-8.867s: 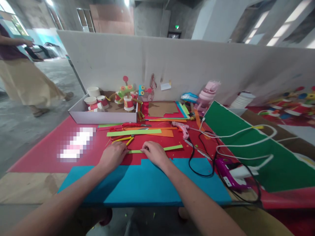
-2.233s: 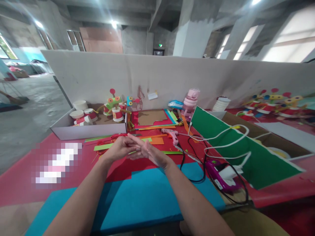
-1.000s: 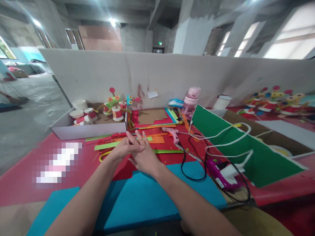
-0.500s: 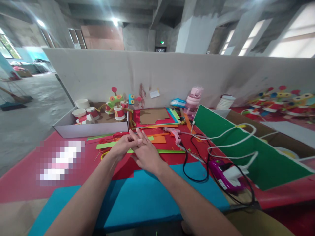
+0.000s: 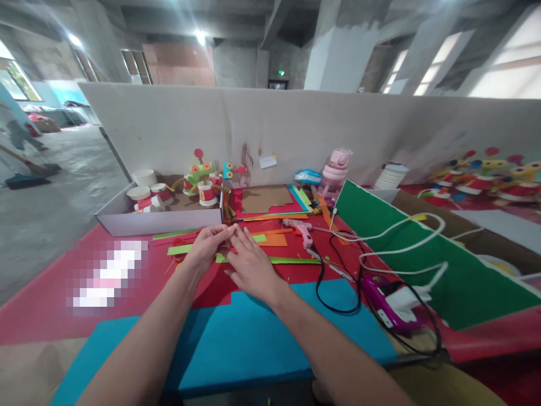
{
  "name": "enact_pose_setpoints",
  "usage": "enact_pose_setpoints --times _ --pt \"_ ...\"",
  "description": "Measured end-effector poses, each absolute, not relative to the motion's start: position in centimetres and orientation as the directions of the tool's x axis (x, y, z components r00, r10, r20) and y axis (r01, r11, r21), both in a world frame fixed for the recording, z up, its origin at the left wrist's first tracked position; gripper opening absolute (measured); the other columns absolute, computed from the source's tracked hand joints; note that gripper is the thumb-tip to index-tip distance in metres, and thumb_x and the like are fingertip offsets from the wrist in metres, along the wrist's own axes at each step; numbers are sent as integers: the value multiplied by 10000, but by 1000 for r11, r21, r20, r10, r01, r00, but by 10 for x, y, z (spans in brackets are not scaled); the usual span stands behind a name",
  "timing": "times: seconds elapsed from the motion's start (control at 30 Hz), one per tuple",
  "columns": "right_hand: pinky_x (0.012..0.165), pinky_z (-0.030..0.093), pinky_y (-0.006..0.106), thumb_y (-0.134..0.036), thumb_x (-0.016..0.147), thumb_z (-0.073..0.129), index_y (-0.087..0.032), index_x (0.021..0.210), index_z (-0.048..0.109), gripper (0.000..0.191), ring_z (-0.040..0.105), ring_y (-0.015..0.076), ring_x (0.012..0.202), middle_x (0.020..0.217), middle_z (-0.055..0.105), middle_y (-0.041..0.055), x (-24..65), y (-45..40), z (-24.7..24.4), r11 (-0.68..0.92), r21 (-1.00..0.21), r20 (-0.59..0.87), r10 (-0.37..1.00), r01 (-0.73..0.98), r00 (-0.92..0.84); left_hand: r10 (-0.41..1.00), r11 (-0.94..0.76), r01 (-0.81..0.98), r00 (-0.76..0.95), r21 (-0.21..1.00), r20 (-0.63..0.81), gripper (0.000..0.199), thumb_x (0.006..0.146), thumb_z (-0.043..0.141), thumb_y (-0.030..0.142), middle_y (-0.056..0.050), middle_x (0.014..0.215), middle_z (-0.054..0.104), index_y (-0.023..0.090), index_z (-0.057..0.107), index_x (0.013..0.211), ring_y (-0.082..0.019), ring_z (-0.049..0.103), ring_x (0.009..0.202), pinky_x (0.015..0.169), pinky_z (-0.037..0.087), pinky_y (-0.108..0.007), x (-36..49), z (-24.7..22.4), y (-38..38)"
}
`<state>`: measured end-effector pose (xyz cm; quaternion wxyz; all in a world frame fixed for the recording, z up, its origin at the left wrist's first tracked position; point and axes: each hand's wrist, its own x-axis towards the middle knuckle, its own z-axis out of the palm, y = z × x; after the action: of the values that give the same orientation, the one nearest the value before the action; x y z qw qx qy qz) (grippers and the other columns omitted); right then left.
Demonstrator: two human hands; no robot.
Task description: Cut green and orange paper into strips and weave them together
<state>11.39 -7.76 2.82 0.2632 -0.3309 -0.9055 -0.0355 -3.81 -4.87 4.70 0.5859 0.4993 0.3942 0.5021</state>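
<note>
My left hand [image 5: 208, 245] and my right hand [image 5: 252, 262] meet at the fingertips above the middle of the red table cover [image 5: 169, 293]. The left fingers are pinched against the right hand's fingers; whether anything small is between them is hidden. My right hand is palm down, its fingers slightly apart. Beneath them lie light green strips [image 5: 296, 260] and orange paper [image 5: 275, 239]. Red-handled scissors [image 5: 180, 256] sit partly hidden by my left hand. To the right of my hands rests a pink glue gun [image 5: 302, 230].
A white-sided box [image 5: 160, 223] with cups and a robot figure [image 5: 207, 192] stands back left. Blue sheets [image 5: 249, 338] cover the front edge. A purple power strip [image 5: 391, 307], cables and a green panel [image 5: 422, 259] are right; a pink bottle [image 5: 336, 169] stands behind.
My left fingers have drawn back from across my right hand to its fingertips, and my right fingers point a little lower. At the far left a blurred person has come into view.
</note>
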Motion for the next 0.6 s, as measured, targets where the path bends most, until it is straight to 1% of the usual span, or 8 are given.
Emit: enact_pose_setpoints --times 0.1,0.2,0.3,0.4,0.5,0.6 --pt "1177 161 525 -244 813 629 -135 1205 583 409 80 279 1455 1514 311 150 115 -76 27 781 -102 500 575 616 -647 987 -52 -191 139 980 79 319 700 740 399 27 536 517 140 573 617 -64 445 492 468 315 -179 -38 46 -47" --pt "1177 136 541 -238 820 615 -148 1177 605 368 47 282 1458 1536 273 127 116 -76 31 769 -105 521 583 631 -624 984 -55 -208 153 977 88 336 736 694 457 18 563 548 138 615 668 -72 462 509 498 339 -193 -35 45 -48" --pt "1182 121 535 -231 821 612 -195 1283 541 469 24 280 1459 1568 196 68 117 -78 35 754 -111 524 598 647 -607 970 -8 -114 242 993 36 326 684 745 435 -25 654 642 119 674 717 -117 556 612 601 407 -229 -33 46 -51" --pt "1186 109 528 -216 815 619 -233 1402 407 624 13 271 1460 1582 136 38 116 -79 34 745 -102 510 608 659 -608 960 9 -71 279 997 12 304 631 791 366 -68 739 701 108 709 769 -180 622 716 700 441 -280 -31 47 -54" --pt "1185 101 530 -236 801 646 -234 1456 304 739 1 280 1459 1590 71 52 116 -78 32 748 -91 496 607 658 -621 966 3 -93 256 996 21 264 622 791 326 -82 737 713 107 718 749 -201 641 721 721 450 -300 -30 47 -55" --pt "1184 111 529 -240 811 638 -250 1455 303 726 -14 281 1458 1592 58 40 116 -77 32 749 -92 503 604 657 -619 968 -6 -85 248 996 27 275 645 776 340 -86 768 720 112 723 790 -203 644 742 722 452 -296 -30 48 -55"
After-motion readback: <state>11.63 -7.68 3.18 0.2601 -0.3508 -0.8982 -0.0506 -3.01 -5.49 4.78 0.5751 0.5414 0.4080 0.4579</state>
